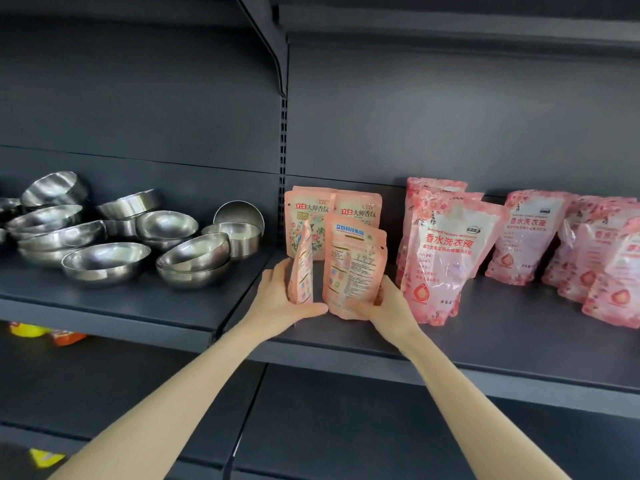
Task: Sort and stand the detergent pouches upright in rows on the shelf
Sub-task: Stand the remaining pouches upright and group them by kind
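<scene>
Fingers (280,273) of the left hand (277,299) are wrapped round the far side of the edge-on pouch (302,268), with the thumb stretched along its base, so that this small peach pouch is gripped while turned sideways to the camera. The back-facing pouch (353,268) is held low down by the right hand (384,306), the thumb laid across its printed back and the other fingers curled behind its right edge. Both are held upright near the front of the shelf (485,341), just ahead of two rear pouches (308,216) whose fronts are shown. The step in hand is judged to be the forming of a second row of the small kind. For the next move, each pouch would need to be turned label-forward, squared to the one behind and set down so that it stands alone. To the right, well apart, large pink pouches (450,251) are stood in clusters, the farthest cut off by the frame edge. Whether either held pouch touches the shelf cannot be told, much of each base being covered by a hand. Anything behind the rear pair is hidden. Steel bowls (104,237) are piled in the left bay.
</scene>
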A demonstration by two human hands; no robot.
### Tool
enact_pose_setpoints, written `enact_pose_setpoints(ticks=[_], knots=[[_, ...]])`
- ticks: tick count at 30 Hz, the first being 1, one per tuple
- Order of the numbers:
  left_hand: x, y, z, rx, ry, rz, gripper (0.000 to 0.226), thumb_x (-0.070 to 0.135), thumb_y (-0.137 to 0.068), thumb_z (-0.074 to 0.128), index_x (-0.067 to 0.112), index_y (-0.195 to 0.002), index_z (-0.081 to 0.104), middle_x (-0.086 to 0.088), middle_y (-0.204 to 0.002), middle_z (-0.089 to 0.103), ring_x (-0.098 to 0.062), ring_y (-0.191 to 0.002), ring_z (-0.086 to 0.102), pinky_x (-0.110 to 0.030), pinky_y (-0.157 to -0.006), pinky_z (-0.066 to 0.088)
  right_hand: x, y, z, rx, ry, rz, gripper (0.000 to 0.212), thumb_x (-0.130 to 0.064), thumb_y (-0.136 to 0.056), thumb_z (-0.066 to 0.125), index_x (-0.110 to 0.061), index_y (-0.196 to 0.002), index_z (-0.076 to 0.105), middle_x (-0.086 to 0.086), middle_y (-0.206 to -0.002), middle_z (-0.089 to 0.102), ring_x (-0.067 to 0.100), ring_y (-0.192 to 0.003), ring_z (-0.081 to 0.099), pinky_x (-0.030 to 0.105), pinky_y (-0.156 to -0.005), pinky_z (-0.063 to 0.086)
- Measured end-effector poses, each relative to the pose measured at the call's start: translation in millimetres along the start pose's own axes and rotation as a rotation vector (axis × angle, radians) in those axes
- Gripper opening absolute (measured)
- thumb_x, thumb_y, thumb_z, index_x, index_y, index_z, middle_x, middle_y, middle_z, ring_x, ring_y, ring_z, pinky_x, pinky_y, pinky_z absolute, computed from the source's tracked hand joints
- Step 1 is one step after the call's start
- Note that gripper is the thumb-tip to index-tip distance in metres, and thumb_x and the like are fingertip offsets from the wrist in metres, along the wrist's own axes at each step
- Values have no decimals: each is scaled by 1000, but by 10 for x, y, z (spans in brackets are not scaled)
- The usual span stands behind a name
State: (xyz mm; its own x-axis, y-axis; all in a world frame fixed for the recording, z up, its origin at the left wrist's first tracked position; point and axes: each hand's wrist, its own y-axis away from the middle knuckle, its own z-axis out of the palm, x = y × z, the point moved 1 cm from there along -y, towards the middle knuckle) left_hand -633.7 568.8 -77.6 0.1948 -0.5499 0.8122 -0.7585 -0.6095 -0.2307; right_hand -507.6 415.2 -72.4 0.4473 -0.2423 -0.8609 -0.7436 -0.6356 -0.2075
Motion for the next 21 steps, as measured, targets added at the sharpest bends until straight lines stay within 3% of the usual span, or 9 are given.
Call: enact_pose_setpoints(ticks=[2,5,8,12,16,19,21], knots=[[-50,-56,-126,-207,131,-61,115,38,-60,85,33,-149,13,11,-143,33,-10,-129,39,-35,-104,40,12,-28,15,-2,-1,-11,58,-16,-83,71,-15,-134,44,-1,-132,57,18,-122,53,26,-93,44],[-107,-146,-275,-357,271,-56,103,18,-68,83,28,-148,20,9,-133,51,-5,-118,51,-24,-96,42,35,-110,34,29,-25,-13,56,-10,-83,70,-13,-133,46,0,-131,58,19,-122,54,30,-97,45],[-79,-243,-247,-249,224,-60,93,15,-69,82,23,-145,28,6,-115,59,-4,-103,58,-18,-81,46,45,-206,65,46,-21,-6,55,-9,-83,70,-12,-131,43,1,-132,56,19,-122,53,32,-98,46],[-45,-334,-70,-21,132,-37,71,27,-69,82,20,-125,40,2,-111,47,-5,-96,54,-13,-63,44,50,-300,113,62,-42,7,53,-9,-82,71,-11,-127,44,2,-128,58,19,-119,55,30,-95,47],[-74,-401,23,43,177,-63,74,30,-67,83,17,-115,28,-1,-119,43,-11,-104,52,-19,-69,50,48,-330,157,162,-13,-8,55,-12,-79,75,-10,-125,46,3,-125,60,21,-115,58,29,-91,47],[-93,-435,-28,-76,199,-77,103,27,-66,84,22,-137,10,4,-126,40,-9,-109,48,-25,-89,45,30,-333,176,157,-3,-7,64,-19,-77,77,-10,-128,40,2,-124,58,19,-112,58,24,-83,47],[-148,-456,-105,-191,235,-101,123,22,-66,85,24,-148,-7,7,-129,38,-9,-114,46,-30,-101,38,31,-325,181,99,-30,-5,69,-21,-77,77,-13,-133,36,0,-126,56,17,-114,56,26,-87,48]])
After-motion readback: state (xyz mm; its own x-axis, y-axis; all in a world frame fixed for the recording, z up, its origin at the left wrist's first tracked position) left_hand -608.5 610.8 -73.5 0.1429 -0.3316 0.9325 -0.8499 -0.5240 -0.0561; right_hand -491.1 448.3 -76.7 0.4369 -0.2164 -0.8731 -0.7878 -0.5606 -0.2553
